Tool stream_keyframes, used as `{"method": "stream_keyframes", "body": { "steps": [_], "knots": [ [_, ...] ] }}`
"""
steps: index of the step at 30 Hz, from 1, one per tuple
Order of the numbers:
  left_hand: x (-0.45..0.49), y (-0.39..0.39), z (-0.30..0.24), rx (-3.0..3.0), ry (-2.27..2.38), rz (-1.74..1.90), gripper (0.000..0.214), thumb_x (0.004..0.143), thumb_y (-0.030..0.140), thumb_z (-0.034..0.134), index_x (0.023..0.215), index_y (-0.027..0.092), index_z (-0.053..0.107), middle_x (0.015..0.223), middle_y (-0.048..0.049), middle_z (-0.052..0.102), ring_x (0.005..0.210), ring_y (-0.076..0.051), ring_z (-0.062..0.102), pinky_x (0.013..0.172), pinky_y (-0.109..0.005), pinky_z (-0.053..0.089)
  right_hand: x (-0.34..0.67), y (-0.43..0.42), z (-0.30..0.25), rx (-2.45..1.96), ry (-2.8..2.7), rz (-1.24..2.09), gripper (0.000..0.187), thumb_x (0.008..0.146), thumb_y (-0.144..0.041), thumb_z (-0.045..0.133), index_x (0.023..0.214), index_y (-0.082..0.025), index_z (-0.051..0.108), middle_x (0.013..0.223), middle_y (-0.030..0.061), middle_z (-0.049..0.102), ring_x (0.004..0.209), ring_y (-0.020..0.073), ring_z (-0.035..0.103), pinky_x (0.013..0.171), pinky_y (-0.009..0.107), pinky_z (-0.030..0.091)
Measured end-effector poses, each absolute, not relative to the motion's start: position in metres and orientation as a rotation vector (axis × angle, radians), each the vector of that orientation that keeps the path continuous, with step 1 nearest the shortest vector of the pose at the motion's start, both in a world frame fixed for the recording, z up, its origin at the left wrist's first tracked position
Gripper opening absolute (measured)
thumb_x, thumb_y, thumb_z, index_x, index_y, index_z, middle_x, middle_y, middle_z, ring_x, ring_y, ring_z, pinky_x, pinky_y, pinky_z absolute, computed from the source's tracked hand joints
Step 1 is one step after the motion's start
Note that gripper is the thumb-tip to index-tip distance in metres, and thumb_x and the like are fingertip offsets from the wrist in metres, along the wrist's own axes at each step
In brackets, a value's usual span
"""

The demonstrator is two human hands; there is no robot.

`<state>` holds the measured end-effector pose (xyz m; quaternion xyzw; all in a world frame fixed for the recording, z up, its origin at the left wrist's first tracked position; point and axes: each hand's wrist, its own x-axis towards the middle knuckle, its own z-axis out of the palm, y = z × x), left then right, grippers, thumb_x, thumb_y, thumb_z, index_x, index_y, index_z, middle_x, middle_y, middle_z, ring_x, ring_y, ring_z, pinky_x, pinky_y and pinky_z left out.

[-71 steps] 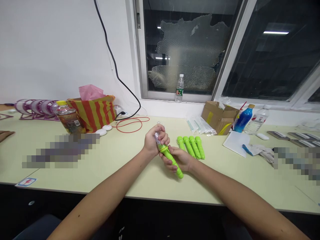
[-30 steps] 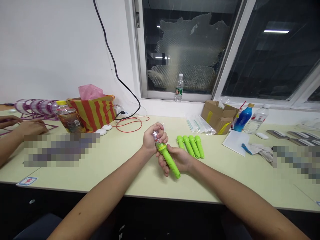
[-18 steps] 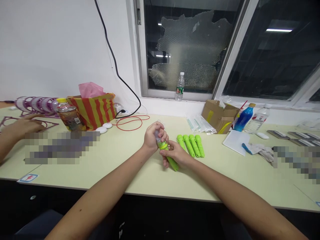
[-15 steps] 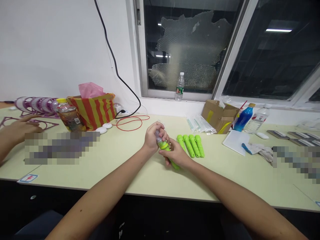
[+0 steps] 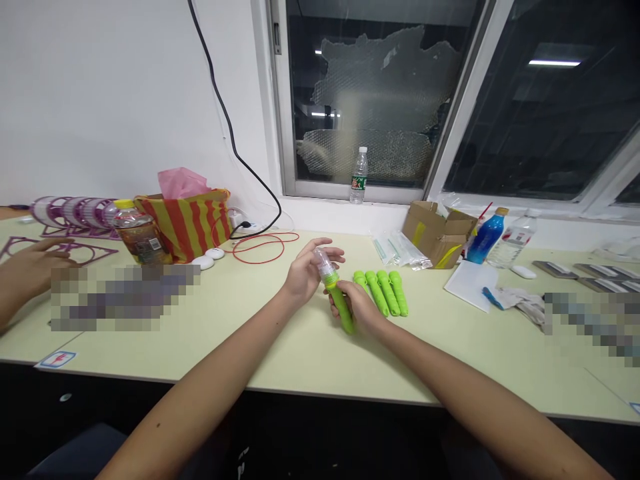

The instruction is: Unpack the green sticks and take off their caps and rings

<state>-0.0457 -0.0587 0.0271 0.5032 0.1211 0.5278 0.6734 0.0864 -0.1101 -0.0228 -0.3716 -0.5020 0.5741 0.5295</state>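
Observation:
My right hand [image 5: 361, 308] grips the ribbed green handle of a stick-shaped green toy [image 5: 339, 300] with a clear dome cap at its top end. The toy stands tilted above the pale green table [image 5: 280, 347]. My left hand [image 5: 309, 271] is just left of the clear cap, fingers spread apart, holding nothing. Several more green handles [image 5: 384, 292] lie side by side on the table, right beside my right hand.
A striped bag [image 5: 187, 223], a drink bottle [image 5: 139, 233] and a red cable [image 5: 260, 247] sit at the back left. A cardboard box [image 5: 437, 233], clear plastic sleeves [image 5: 397, 250] and a blue bottle [image 5: 487, 235] stand at the back right. Another person's hand [image 5: 27, 263] rests at the far left.
My left hand has let go of the clear cap and opened. My right hand has tilted the green toy more upright and shifted it slightly towards the row of handles.

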Motion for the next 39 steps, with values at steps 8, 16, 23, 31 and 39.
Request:
{"method": "stream_keyframes", "body": {
  "steps": [8, 16, 23, 31, 39],
  "knots": [
    [-0.045, -0.056, 0.029, 1.259, 0.342, 1.084, 0.052, 0.064, 0.008, 0.067, 0.115, 0.016, 0.058, 0.123, -0.0153, 0.063, 0.106, -0.03, 0.064, 0.088, -0.042, 0.047, 0.095, -0.107, -0.025, -0.785, -1.12, 1.371, 0.029, 0.077, -0.04, 0.068, 0.09, -0.019, 0.052, 0.075, -0.0013, 0.056, 0.059, 0.0139, 0.059, 0.058, 0.03, 0.049],
    [-0.046, -0.058, 0.026, 1.388, 0.38, 0.944, 0.062, 0.072, 0.023, 0.079, 0.127, 0.022, 0.051, 0.112, -0.0136, 0.068, 0.095, -0.024, 0.067, 0.084, -0.038, 0.049, 0.095, -0.11, -0.02, -0.794, -1.152, 1.29, 0.039, 0.074, -0.034, 0.073, 0.102, -0.021, 0.049, 0.074, -0.0047, 0.054, 0.051, 0.0105, 0.053, 0.05, 0.026, 0.041],
    [-0.043, -0.049, 0.019, 1.399, 0.476, 1.077, 0.038, 0.071, 0.029, 0.079, 0.104, 0.013, 0.066, 0.107, -0.0141, 0.069, 0.085, -0.02, 0.065, 0.071, -0.028, 0.048, 0.097, -0.104, -0.02, -0.742, -1.104, 1.43, 0.033, 0.082, -0.048, 0.063, 0.087, -0.016, 0.057, 0.071, 0.0027, 0.06, 0.059, 0.0137, 0.056, 0.059, 0.028, 0.044],
    [-0.052, -0.043, 0.036, 1.117, 0.341, 1.299, 0.04, 0.068, 0.031, 0.081, 0.099, 0.016, 0.062, 0.102, -0.0086, 0.069, 0.093, -0.021, 0.067, 0.085, -0.035, 0.048, 0.096, -0.103, -0.025, -0.785, -1.276, 1.357, 0.034, 0.081, -0.047, 0.065, 0.089, -0.016, 0.058, 0.071, 0.0022, 0.059, 0.058, 0.0137, 0.056, 0.058, 0.028, 0.044],
    [-0.078, -0.025, 0.029, 1.249, 0.522, 1.457, 0.035, 0.066, 0.03, 0.08, 0.095, 0.018, 0.063, 0.085, -0.0005, 0.063, 0.076, -0.011, 0.059, 0.069, -0.024, 0.044, 0.099, -0.102, -0.029, -0.693, -1.258, 1.32, 0.024, 0.083, -0.039, 0.061, 0.09, -0.017, 0.059, 0.073, 0.0017, 0.058, 0.064, 0.0148, 0.056, 0.065, 0.03, 0.046]
  ]
}}
